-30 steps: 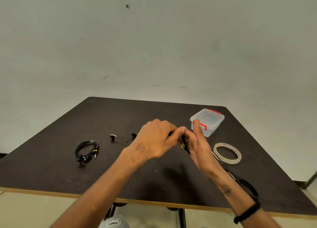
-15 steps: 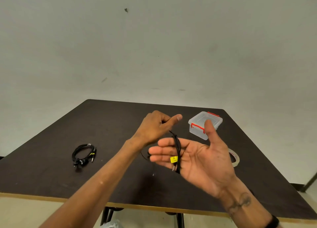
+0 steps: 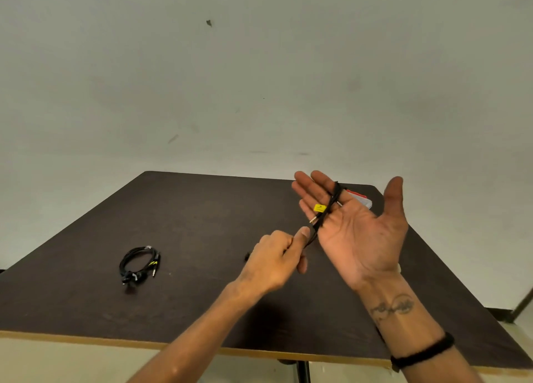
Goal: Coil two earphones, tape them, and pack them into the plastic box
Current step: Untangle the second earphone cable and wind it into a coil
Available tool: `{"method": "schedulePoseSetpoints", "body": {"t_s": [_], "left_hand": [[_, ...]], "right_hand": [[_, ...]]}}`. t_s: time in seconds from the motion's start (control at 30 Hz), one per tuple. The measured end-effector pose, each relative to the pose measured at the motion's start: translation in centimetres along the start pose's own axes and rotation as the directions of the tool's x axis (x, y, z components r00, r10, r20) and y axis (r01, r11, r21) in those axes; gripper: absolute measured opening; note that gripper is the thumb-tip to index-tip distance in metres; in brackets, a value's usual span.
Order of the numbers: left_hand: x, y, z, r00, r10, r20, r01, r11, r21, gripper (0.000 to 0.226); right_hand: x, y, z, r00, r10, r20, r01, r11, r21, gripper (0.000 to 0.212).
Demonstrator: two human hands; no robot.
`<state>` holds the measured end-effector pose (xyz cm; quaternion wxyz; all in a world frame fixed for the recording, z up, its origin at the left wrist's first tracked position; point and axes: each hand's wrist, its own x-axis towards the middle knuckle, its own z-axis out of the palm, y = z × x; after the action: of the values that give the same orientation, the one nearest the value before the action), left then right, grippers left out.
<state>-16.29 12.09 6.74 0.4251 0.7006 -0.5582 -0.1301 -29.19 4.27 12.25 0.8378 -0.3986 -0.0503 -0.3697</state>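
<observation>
My right hand [image 3: 357, 226] is raised palm up with straight fingers, and a black earphone cord [image 3: 328, 206] with a yellow tag is wound round those fingers. My left hand [image 3: 277, 258] pinches the loose end of that cord just below the right fingers. A second black earphone [image 3: 140, 264] lies coiled on the dark table [image 3: 187, 215] at the left. Behind my right palm only a corner of the clear plastic box [image 3: 360, 199] with its red latch shows. The tape roll is hidden behind my right hand.
The table's pale front edge [image 3: 115, 343] runs near me. A small black earbud [image 3: 247, 256] lies on the table just left of my left hand. A plain wall stands behind the table.
My right hand rose higher with the palm up. My left hand dropped from above the right fingers to below them, drawing the cord round. The view tilted, and the tape roll went out of sight.
</observation>
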Motion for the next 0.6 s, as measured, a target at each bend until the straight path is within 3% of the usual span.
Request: {"method": "schedulePoseSetpoints", "body": {"t_s": [0.13, 0.23, 0.4, 0.5, 0.6], "left_hand": [[-1.2, -0.1, -2.1, 0.999, 0.037, 0.040, -0.042, 0.989, 0.144, 0.074], [-1.4, 0.3, -4.4, 0.984, 0.036, 0.173, -0.073, 0.975, 0.212, 0.068], [-0.7, 2.5, -7.8, 0.931, 0.072, 0.358, -0.213, 0.903, 0.372, 0.059], [0.5, 4.0, -9.5, 0.931, 0.138, 0.338, -0.281, 0.861, 0.423, 0.056], [1.8, 4.6, -10.8, 0.933, 0.177, 0.313, -0.290, 0.887, 0.361, 0.056]], "right_hand": [[0.3, -0.3, -1.9, 0.990, -0.058, -0.131, 0.031, 0.980, -0.197, 0.105], [-0.1, 0.4, -3.1, 0.984, -0.030, -0.174, -0.026, 0.950, -0.310, 0.105], [-0.9, 2.3, -3.9, 0.977, 0.121, -0.177, -0.194, 0.847, -0.494, 0.115], [-1.8, 3.5, -3.4, 0.961, 0.244, -0.128, -0.270, 0.744, -0.611, 0.101], [-2.7, 4.2, -2.5, 0.920, 0.385, -0.073, -0.340, 0.692, -0.636, 0.110]]}}
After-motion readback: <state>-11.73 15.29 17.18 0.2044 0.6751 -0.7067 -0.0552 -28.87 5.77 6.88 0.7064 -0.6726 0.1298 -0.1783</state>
